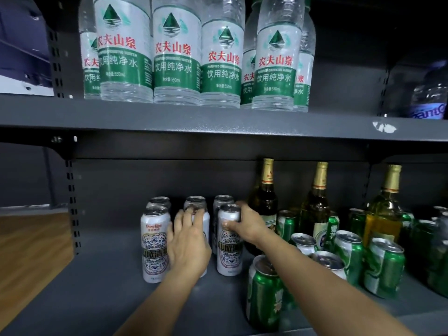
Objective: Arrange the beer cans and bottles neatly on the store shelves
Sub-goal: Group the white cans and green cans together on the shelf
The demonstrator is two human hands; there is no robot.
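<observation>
Risk sits mostly at my right forearm. From the head view, my right hand [244, 226] reaches across to the front right white can [229, 241], fingers [240, 208] curled over its rim and thumb pressed on its side, so it is clamped on that can. My left hand [188, 246] wraps the middle white can [197, 214], fingers curled over its top; most of that can is hidden behind the hand. Both cans stand upright on the lower shelf [97, 299] in a two-row block of white cans, with the left front can [155, 243] just beside my left hand.

My right forearm passes right over the nearest green can [265, 292] and close to the loose cluster of green cans [349, 255] behind it. If I drop or swing that elbow while sliding the white can, I judge I could knock the nearest green one off the shelf's front edge, since it stands near the lip.

Tall brown bottle [264, 202] stands just behind my right hand; a jerk backward could tip it into the other bottles [315, 209].

Pushing both white cans at once could also shove the back row, or bump the left front can out of line.

Water bottles [174, 52] on the upper shelf [218, 122] are well apart from my hands.
</observation>
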